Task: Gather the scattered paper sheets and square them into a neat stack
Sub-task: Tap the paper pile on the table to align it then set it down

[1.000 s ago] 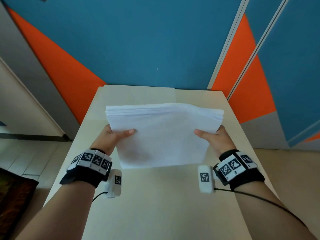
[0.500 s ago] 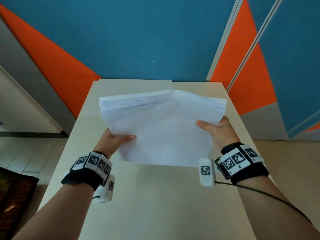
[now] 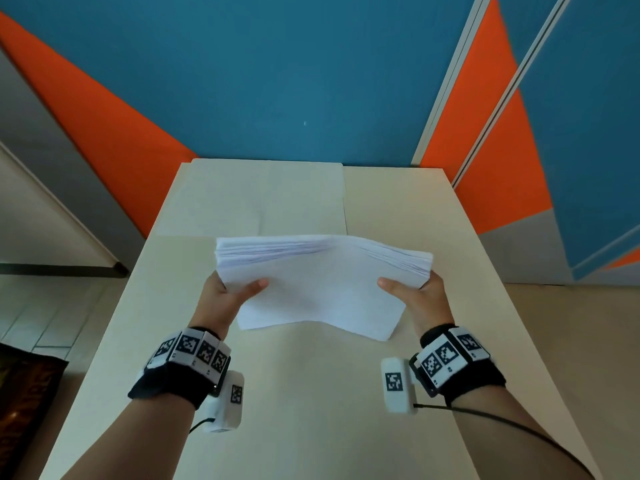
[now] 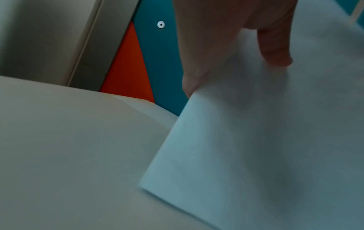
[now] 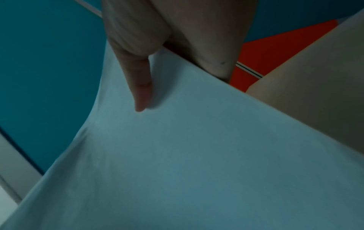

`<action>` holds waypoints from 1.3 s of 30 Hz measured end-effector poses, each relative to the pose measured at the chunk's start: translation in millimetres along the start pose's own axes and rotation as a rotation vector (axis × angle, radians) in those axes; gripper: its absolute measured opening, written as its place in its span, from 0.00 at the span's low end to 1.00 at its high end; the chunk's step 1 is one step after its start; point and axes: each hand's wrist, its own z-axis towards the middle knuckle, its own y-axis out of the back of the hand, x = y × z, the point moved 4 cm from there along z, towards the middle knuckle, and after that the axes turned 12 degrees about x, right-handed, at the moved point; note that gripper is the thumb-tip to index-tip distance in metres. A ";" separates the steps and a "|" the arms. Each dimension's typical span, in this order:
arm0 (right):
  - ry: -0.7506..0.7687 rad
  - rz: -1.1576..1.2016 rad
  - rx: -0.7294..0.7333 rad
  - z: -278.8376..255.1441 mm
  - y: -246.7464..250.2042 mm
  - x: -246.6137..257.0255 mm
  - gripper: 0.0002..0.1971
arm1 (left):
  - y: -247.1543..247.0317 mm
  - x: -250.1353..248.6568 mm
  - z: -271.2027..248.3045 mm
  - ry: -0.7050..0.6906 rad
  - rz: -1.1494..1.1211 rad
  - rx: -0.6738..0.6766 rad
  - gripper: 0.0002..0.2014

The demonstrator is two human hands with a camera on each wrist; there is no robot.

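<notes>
A thick stack of white paper sheets (image 3: 322,285) is held above the pale table (image 3: 298,393), tilted with its far edge raised and its middle bowed upward. My left hand (image 3: 228,292) grips its left side, thumb on top and the other fingers hidden underneath. My right hand (image 3: 415,292) grips the right side the same way. In the left wrist view the thumb presses the stack (image 4: 265,140), whose near corner hangs just over the table. In the right wrist view the thumb lies on the sheet (image 5: 187,155).
A pale flat sheet or mat (image 3: 256,199) lies at the table's far left. Blue and orange wall panels (image 3: 277,81) stand right behind the table's far edge. Floor drops away at both table sides.
The stack has come down toward the table and tilted flatter, so more of its far edge shows. Both hands kept their grip and moved with it.
</notes>
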 end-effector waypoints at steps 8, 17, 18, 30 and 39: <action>0.170 0.150 -0.187 -7.5 -9.2 26.0 0.10 | -12.9 -42.2 -3.6 -0.141 -0.105 -0.177 0.22; 0.139 0.222 -0.373 -3.0 -16.5 24.9 0.14 | -18.5 -47.2 4.1 -0.087 -0.180 -0.334 0.34; 0.136 0.202 -0.381 -2.5 -16.0 25.0 0.14 | -18.4 -44.8 5.5 -0.060 -0.194 -0.342 0.35; 0.218 0.124 -0.292 -2.6 -8.3 20.9 0.08 | -10.9 -38.9 6.0 -0.032 -0.127 -0.375 0.08; 0.311 0.033 -0.307 -4.6 -2.8 24.4 0.07 | -10.9 -42.2 5.2 -0.201 -0.052 -0.262 0.10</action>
